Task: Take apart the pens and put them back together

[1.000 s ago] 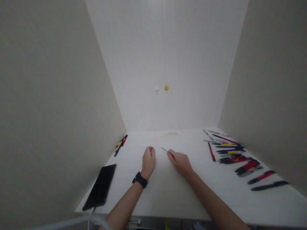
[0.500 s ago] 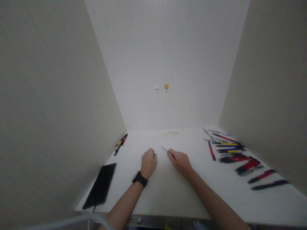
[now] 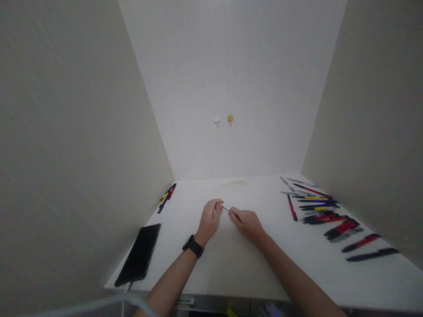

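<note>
My right hand [image 3: 243,220] is closed around a red pen part, of which only a little shows between the fingers. A thin dark pen refill [image 3: 225,208] sticks out from it to the left. My left hand [image 3: 211,215], with a black watch [image 3: 193,246] on the wrist, has its thumb and fingertips closed at the refill's far end. Whatever else lies inside the left fingers is hidden. Both hands are close together over the middle of the white tabletop [image 3: 244,273].
Many pens [image 3: 317,207] in red, black, blue and yellow lie along the right wall. A smaller group of pens [image 3: 167,198] rests by the left wall. In front of it is a black tablet or phone [image 3: 139,254] with a white cable [image 3: 127,288]. Two small hooks [image 3: 230,119] are on the back wall.
My left hand has moved up and right, and its fingers have reached out to the refill's end. The dark bit seen in it before no longer shows. My right hand has barely moved.
</note>
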### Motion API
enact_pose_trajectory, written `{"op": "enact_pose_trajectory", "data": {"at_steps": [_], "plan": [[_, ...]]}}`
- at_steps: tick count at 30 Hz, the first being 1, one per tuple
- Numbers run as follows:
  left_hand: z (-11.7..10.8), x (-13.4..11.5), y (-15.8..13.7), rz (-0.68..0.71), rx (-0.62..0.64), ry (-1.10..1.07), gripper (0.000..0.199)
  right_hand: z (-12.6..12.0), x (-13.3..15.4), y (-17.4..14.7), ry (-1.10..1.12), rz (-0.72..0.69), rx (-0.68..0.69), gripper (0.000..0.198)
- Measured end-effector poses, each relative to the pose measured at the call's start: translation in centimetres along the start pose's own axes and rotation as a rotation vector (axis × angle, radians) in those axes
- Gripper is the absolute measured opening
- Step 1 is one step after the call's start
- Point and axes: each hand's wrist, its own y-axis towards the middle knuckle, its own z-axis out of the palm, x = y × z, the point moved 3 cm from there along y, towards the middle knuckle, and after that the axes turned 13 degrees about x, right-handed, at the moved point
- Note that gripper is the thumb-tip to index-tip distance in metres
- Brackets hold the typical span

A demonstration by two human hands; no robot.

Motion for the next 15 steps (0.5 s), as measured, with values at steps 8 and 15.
{"op": "enact_pose_trajectory", "data": {"at_steps": [8,15], "plan": [[-0.9,0.8,0.2,-0.091,-0.087,0.080,0.020,0.4,-0.3,0.2,-0.033,0.002,0.004,0.035],[-2.6,3.5,-0.5,-0.353,0.104,0.591,0.020,0.6,-1.1,0.2,0.013,0.039,-0.035,0.035]]}}
